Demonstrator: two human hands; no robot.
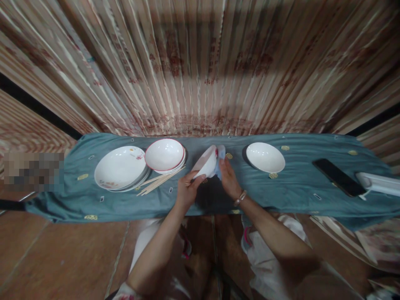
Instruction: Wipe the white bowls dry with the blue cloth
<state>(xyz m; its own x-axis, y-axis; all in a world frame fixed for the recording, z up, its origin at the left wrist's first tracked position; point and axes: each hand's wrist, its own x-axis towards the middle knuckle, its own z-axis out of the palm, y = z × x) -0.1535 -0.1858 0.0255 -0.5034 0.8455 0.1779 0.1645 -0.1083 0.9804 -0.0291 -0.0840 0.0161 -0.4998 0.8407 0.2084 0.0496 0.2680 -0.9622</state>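
My left hand (186,188) grips the rim of a white bowl (204,163), holding it tilted above the teal cloth-covered table (281,191). My right hand (228,178) presses a light blue cloth (220,153) against the bowl's right side. A bracelet sits on my right wrist. To the left, a stack of red-rimmed white bowls (164,155) stands beside a stack of white plates (120,168). Several wooden chopsticks (159,181) lie in front of those stacks. A lone white bowl (265,157) rests to the right of my hands.
A black phone (339,177) lies on the table's right part, next to a white tray-like object (379,183) at the right edge. A wall of vertical bamboo slats (200,71) rises behind the table. Brown floor tiles (62,254) lie below.
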